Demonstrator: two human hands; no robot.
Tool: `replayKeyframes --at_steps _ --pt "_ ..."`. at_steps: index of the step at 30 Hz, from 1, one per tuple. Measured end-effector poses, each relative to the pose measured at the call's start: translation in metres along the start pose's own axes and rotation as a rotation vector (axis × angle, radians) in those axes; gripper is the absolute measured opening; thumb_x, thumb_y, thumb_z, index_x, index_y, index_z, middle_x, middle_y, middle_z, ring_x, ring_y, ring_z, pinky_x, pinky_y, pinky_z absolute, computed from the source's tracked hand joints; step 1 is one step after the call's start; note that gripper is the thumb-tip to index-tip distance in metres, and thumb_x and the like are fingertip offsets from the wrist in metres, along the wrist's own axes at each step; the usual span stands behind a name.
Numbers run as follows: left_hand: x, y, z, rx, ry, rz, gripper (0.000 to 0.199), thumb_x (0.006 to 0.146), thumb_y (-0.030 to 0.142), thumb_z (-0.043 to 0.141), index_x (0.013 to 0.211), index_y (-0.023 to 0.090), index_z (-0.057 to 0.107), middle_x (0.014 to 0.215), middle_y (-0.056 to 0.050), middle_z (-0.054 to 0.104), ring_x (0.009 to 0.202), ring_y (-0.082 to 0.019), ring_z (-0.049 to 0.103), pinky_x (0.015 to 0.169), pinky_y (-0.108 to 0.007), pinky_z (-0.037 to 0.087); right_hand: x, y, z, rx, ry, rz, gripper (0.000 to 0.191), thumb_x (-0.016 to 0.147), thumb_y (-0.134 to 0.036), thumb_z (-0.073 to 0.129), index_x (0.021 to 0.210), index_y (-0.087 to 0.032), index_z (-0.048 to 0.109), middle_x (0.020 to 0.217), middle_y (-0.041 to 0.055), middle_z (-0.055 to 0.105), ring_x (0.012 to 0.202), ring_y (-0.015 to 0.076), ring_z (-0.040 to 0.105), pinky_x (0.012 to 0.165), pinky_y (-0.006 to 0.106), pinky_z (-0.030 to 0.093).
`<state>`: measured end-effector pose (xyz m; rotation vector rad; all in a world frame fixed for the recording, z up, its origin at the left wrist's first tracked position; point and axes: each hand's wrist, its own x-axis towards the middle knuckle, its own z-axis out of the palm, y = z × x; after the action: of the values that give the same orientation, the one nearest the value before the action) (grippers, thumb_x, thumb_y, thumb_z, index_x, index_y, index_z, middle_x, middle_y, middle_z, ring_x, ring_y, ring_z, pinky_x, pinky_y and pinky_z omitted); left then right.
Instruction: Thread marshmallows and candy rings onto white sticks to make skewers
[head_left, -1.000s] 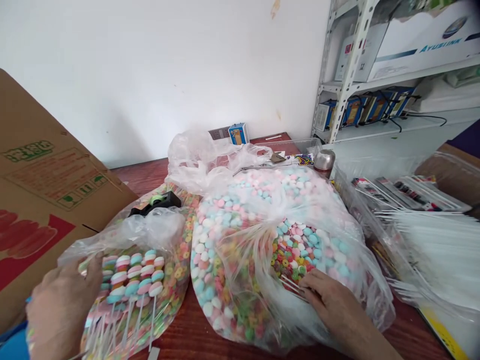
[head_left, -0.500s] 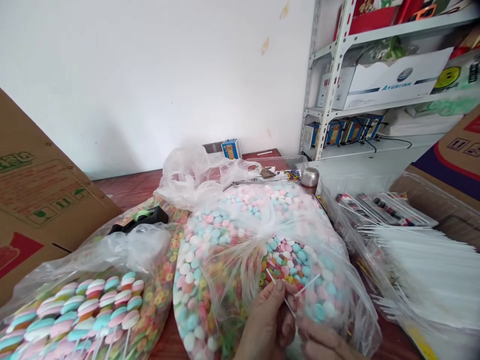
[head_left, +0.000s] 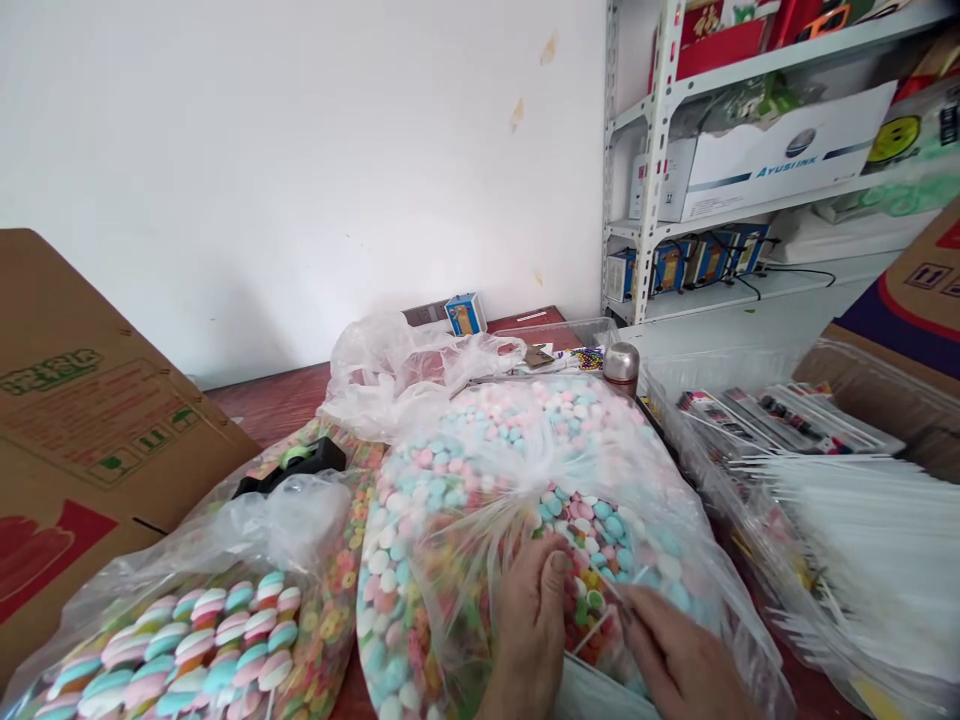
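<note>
Both my hands work at the gathered mouth of a large clear plastic bag (head_left: 480, 500) filled with pastel pink, blue and white candies and coloured candy rings. My left hand (head_left: 529, 630) presses against the bag's film, its fingers partly hidden. My right hand (head_left: 679, 665) is at the right of it, fingertips among thin white sticks (head_left: 600, 630) over the candies. To the lower left lies a second clear bag (head_left: 195, 640) holding striped marshmallow lollipops on sticks, with candy rings behind them.
A black tape dispenser (head_left: 292, 465) sits behind the lollipop bag on a red-brown wooden table (head_left: 274, 405). A cardboard sheet (head_left: 90, 440) leans in at the left. A bag of white sticks (head_left: 847, 540) lies to the right, near a metal flask (head_left: 621, 368). Metal shelving with boxes (head_left: 660, 170) stands behind.
My left hand has moved from the lollipop bag to the mouth of the candy bag, next to my right hand. The view has swung slightly left and upward.
</note>
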<state>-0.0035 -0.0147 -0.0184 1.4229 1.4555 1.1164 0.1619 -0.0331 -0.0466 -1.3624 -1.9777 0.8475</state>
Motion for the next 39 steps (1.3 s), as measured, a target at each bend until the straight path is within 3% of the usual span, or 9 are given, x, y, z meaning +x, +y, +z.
replayKeyframes --at_steps 3,7,15,19,22,26,30,34,39 --pt "0.024 -0.002 -0.015 0.575 0.026 0.279 0.027 0.094 0.018 0.049 0.107 0.023 0.071 0.117 -0.01 0.069 0.112 -0.03 0.058 0.098 -0.045 0.043 0.037 -0.008 -0.013 -0.087 0.033 0.009 0.035 0.097 -0.023 0.033 0.098 -0.019 0.068 0.102 0.0111 0.071 0.094 0.0226 0.068 0.084 0.034 0.052" --pt "0.047 -0.008 -0.026 1.095 0.131 0.318 0.03 0.091 0.013 0.051 0.115 0.02 0.067 0.118 -0.01 0.067 0.11 -0.032 0.057 0.095 -0.047 0.043 0.089 -0.014 -0.007 -0.101 0.046 -0.009 0.032 0.092 -0.014 0.039 0.107 -0.02 0.067 0.107 0.0081 0.069 0.102 0.0213 0.063 0.09 0.032 0.047" --pt "0.062 -0.007 -0.026 1.227 0.03 0.388 0.018 0.089 0.016 0.059 0.1 0.024 0.071 0.121 -0.008 0.066 0.111 -0.032 0.055 0.093 -0.047 0.044 0.113 -0.001 0.02 -0.096 0.07 0.052 0.028 0.087 -0.013 0.045 0.106 -0.015 0.065 0.104 0.0131 0.071 0.099 0.0251 0.066 0.085 0.034 0.047" --pt "0.055 -0.003 -0.023 1.02 0.104 0.435 0.022 0.087 0.01 0.057 0.101 0.022 0.069 0.127 -0.009 0.064 0.122 -0.032 0.052 0.102 -0.05 0.042 0.085 0.001 0.013 -0.063 0.056 0.022 0.035 0.086 -0.012 0.042 0.114 -0.017 0.063 0.123 0.0133 0.067 0.114 0.0243 0.062 0.095 0.036 0.046" --pt "0.039 0.004 -0.018 0.684 0.181 0.432 0.026 0.084 0.008 0.055 0.103 0.023 0.066 0.135 -0.009 0.06 0.131 -0.031 0.047 0.108 -0.05 0.038 0.058 -0.001 0.003 0.147 0.059 0.015 0.034 0.086 -0.017 0.046 0.118 -0.019 0.059 0.119 0.0092 0.069 0.103 0.0219 0.067 0.088 0.033 0.051" --pt "0.026 0.007 -0.008 0.183 0.149 0.148 0.008 0.08 0.015 0.062 0.082 0.023 0.062 0.109 -0.009 0.072 0.096 -0.025 0.068 0.085 -0.038 0.052 0.035 -0.002 -0.008 0.491 0.074 0.061 0.017 0.087 -0.025 0.054 0.101 -0.02 0.064 0.097 0.0037 0.071 0.088 0.0205 0.068 0.08 0.029 0.053" --pt "0.029 0.003 -0.001 -0.261 0.084 -0.155 0.016 0.076 0.028 0.073 0.073 0.02 0.06 0.068 -0.001 0.068 0.061 -0.016 0.062 0.06 -0.026 0.05 0.033 -0.001 -0.011 0.57 0.149 0.048 0.014 0.085 -0.028 0.062 0.094 -0.02 0.068 0.094 0.0037 0.07 0.091 0.0208 0.067 0.083 0.029 0.053" --pt "0.03 0.002 0.003 -0.569 -0.03 -0.326 0.029 0.069 0.035 0.082 0.086 0.017 0.069 0.071 -0.001 0.07 0.06 -0.013 0.061 0.057 -0.023 0.05 0.035 -0.003 -0.007 0.596 0.118 0.032 0.019 0.088 -0.031 0.06 0.098 -0.019 0.07 0.093 0.0041 0.071 0.088 0.0202 0.067 0.08 0.029 0.054" --pt "0.019 0.009 0.003 -0.61 -0.042 -0.424 0.035 0.071 0.042 0.081 0.09 0.014 0.078 0.08 -0.005 0.073 0.069 -0.015 0.064 0.066 -0.027 0.055 0.034 -0.004 -0.001 0.506 0.202 0.092 0.021 0.086 -0.036 0.061 0.097 -0.021 0.07 0.096 0.005 0.071 0.093 0.0225 0.067 0.085 0.032 0.053"
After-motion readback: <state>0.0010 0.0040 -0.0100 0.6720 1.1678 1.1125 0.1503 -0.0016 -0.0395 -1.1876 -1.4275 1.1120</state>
